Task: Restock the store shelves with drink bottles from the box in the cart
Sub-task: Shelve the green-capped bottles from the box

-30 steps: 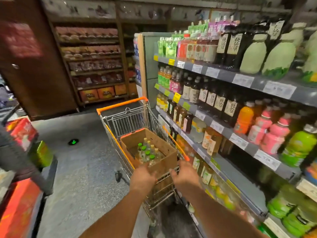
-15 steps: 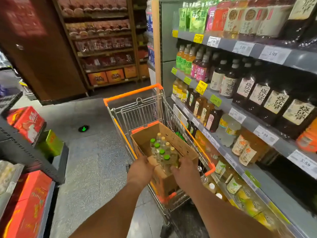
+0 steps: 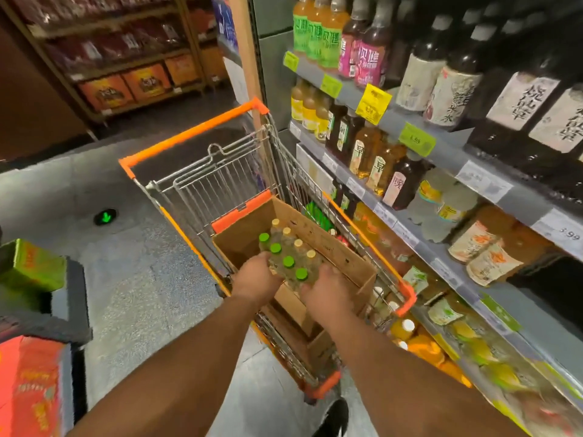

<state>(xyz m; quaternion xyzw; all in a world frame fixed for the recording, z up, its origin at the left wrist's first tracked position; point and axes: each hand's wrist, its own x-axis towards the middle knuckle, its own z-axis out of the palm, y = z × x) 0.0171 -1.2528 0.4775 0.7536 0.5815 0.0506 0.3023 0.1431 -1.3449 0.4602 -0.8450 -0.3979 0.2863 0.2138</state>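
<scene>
Drink bottles [image 3: 288,257] stand upright, caps up, as a shrink-wrapped pack in the cardboard box [image 3: 328,247] in the cart [image 3: 195,127]; pack's long axis runs away from the person. Left hand [image 3: 255,279] and right hand [image 3: 328,291] grip the pack's near end, fingers curled round it. Shelves [image 3: 492,181] of bottles just right of the cart; box walls hem in the pack.

Dim store aisle. Speckled grey floor [image 3: 132,279], green arrow marker [image 3: 105,216] set into it. Far end: wooden rack [image 3: 104,63] holding dark red packets above, orange cartons [image 3: 126,86] on bottom tier. Brown wall panel [image 3: 34,99] at left. Near left: low dark display with green box [image 3: 30,266] and red boxes [image 3: 30,386]. Pale upright post [image 3: 244,55] beside grey end panel [image 3: 273,74].
</scene>
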